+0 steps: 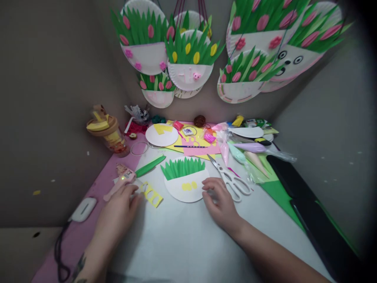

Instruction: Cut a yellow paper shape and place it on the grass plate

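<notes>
A half paper plate with green paper grass and small yellow pieces on it lies in the middle of the white table. My right hand rests at its right edge, fingers curled and touching the plate rim. My left hand lies to the plate's left, fingers bent beside a yellow paper scrap with cut-out holes. A pink glue gun lies just above that hand. White scissors lie right of my right hand.
Piping bags of coloured clay, a white paper plate, pink and yellow paper sheets and a jar crowd the back. Finished plate crafts hang on the wall. A black strip and green paper lie at the right.
</notes>
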{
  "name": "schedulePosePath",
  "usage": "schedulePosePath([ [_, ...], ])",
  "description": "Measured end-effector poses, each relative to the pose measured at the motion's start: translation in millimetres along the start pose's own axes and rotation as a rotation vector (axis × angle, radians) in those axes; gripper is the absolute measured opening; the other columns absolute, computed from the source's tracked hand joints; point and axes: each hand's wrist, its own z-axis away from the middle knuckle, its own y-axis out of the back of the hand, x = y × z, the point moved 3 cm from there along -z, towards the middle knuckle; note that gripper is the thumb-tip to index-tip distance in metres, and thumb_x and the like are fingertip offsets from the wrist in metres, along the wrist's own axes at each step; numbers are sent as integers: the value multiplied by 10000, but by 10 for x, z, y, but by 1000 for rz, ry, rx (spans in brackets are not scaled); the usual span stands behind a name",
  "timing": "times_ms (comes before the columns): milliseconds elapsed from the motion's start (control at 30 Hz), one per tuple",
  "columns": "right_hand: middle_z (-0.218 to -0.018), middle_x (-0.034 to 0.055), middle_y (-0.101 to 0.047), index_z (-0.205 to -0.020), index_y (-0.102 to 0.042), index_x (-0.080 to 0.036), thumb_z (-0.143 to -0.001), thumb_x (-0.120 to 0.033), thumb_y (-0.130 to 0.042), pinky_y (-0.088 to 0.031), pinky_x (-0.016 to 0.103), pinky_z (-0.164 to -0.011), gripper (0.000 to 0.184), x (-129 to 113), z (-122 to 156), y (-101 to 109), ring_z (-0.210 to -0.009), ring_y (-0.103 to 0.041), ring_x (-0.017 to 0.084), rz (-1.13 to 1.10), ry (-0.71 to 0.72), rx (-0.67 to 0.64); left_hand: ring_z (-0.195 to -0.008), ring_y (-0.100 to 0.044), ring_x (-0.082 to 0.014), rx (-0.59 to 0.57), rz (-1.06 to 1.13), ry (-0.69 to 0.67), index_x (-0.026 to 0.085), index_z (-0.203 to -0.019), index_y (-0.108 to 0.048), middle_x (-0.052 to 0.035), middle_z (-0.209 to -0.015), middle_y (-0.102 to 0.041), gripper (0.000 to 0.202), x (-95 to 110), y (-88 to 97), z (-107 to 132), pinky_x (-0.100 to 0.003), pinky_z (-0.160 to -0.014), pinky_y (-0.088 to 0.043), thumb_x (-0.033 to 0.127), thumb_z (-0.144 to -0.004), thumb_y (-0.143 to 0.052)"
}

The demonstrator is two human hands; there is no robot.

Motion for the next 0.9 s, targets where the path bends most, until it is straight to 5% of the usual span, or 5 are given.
schedulePosePath([
  [333,-892,53,-582,-868,-535,-224,-821,-74,-482,-452,362,-795,166,-35,-7,8,-907,-552,210,-55,44,-36,-828,-645,-249,-237,-118,5,176,-824,-570,-117,-910,-680,297,378,-209,-76,-313,-651,-384,349,-893,-339],
  [533,-824,42,-600,-852,-559,-208,-839,-108,-478,-468,331,-748,130,-102,-78,116,-829,-569,191,-41,51,7,-613,-592,-176,-343,188,-185,201,-722,-520,-19,-656,-639,282,524,-115,-56,-259,-567,-353,400,-866,-381],
  [767,-1000,136,-642,-1001,-590,-141,-845,-274,-527,-441,423,-882,215,480,287,1027,-987,-557,292,612,-341,123,-657,-615,-196,-116,351,-227,179,-855,-625,-37,-683,-668,347,915,209,-896,-279,-602,-433,479,-814,-456],
  [833,-1103,203,-611,-1115,-557,-77,-836,-334,-534,-435,469,-880,380,661,562,1366,-1037,-535,359,934,-543,111,-844,-651,-239,-14,525,-164,151,-1159,-559,-112,-952,-695,492,983,146,-1160,-302,-657,-482,457,-777,-527],
  [900,-1108,245,-597,-1179,-516,-19,-834,-387,-527,-445,475,-855,505,788,840,1629,-1040,-537,400,1143,-698,34,-1144,-557,-300,76,713,-161,149,-1396,-336,-207,-1394,-445,768,1020,19,-1321,-349,-778,-506,449,-740,-599],
])
